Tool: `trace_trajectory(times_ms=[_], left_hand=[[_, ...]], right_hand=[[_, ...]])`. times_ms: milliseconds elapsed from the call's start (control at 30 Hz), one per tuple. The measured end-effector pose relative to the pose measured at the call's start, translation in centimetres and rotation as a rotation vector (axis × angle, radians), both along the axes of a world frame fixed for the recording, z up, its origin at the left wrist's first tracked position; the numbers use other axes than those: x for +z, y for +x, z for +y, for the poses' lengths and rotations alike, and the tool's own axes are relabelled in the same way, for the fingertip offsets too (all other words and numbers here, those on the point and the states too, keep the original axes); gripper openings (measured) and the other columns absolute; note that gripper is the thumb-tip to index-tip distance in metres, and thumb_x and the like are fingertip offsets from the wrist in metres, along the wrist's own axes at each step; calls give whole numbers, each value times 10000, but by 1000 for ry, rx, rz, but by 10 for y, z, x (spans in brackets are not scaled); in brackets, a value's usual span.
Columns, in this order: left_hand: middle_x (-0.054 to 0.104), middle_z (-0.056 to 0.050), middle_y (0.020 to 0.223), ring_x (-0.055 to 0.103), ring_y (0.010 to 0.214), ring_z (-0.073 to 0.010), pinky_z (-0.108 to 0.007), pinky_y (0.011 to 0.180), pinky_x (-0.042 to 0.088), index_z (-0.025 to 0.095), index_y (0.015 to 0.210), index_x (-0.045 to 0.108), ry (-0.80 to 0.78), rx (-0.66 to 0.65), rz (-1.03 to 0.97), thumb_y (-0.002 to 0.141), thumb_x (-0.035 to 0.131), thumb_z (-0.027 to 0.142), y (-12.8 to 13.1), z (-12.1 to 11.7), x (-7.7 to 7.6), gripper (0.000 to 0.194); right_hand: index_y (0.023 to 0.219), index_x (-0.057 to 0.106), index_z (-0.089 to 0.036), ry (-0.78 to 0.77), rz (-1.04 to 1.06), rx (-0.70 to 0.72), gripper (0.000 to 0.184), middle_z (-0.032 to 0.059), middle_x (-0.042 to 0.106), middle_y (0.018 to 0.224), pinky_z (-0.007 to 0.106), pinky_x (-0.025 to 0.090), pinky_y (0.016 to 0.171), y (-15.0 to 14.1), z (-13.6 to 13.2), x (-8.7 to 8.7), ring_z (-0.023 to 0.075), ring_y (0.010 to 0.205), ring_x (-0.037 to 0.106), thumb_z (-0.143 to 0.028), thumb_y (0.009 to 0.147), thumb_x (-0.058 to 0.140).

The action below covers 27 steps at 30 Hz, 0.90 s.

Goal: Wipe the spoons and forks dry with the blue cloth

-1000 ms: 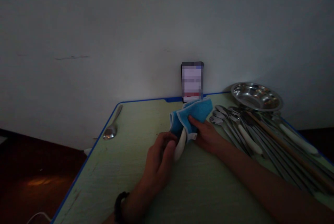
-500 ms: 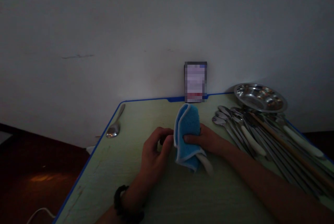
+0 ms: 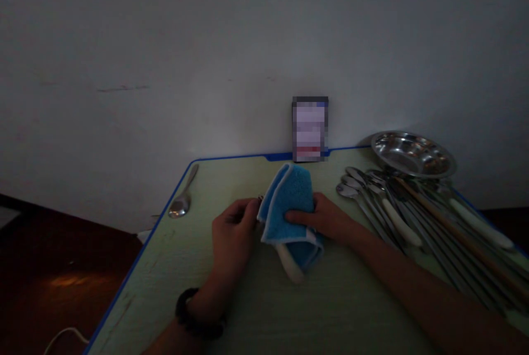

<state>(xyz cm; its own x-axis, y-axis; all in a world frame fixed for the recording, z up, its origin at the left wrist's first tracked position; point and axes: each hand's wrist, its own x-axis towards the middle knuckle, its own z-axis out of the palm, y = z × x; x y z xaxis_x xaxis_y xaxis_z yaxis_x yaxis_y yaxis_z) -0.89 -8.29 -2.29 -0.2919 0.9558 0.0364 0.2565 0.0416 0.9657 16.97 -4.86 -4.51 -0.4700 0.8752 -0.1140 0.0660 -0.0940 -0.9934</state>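
My right hand (image 3: 326, 217) is closed on a folded blue cloth (image 3: 291, 206) with a white edge, its thumb pressed on the front. The cloth wraps the middle of a white-handled utensil, whose rounded handle (image 3: 290, 264) sticks out below. Next to the cloth's left edge, my left hand (image 3: 235, 228) pinches the utensil's metal end, and only a small bit of that end shows at the fingertips. The cloth and fingers hide its shape. A dark beaded bracelet (image 3: 196, 316) circles my left wrist.
A spoon (image 3: 179, 203) lies at the left edge of the blue-rimmed table (image 3: 165, 283). On the right are a pile of spoons, chopsticks and white-handled utensils (image 3: 400, 222) and a metal bowl (image 3: 413, 154). A blurred phone-like screen (image 3: 309, 129) leans on the wall.
Both the cloth and the utensil have tilted, with the handle swinging to the left below. My left hand has moved slightly left and closed on the metal end.
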Motion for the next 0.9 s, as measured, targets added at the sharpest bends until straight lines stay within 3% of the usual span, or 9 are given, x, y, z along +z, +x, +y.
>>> trace_trajectory(times_ms=[133,267,433,667,900], left_hand=[[627,-8,608,550,471,-115,-191,406,424,131,729,637,-14,126,-174,732,573,364,-1,6,-3,242],[611,-1,615,578,513,-118,-193,439,451,129,690,614,0,140,-333,739,564,351,-1,10,-5,233],[624,8,582,600,529,-123,-196,477,460,136,656,604,32,121,-158,732,595,322,-2,8,-3,201],[605,13,551,572,493,-118,-198,450,438,142,639,594,28,101,32,731,602,339,-1,5,0,218],[530,48,601,505,506,-94,-190,475,408,178,736,487,52,-24,59,758,571,361,0,10,-6,202]], right_hand=[[874,671,-186,-64,4,153,260,35,702,879,303,500,700,6,2,4,183,761,647,-309,646,696],[1014,631,-192,-189,157,288,366,37,684,967,328,481,805,12,2,5,186,882,639,-270,661,688],[1056,611,-181,-287,251,268,368,56,675,988,342,470,833,12,-2,3,171,857,643,-361,735,615],[991,627,-182,-102,-126,286,389,53,680,969,309,498,731,4,-1,17,190,828,637,-403,674,664],[933,603,-140,-134,-315,258,375,56,664,879,254,474,616,5,0,23,159,726,608,-392,663,667]])
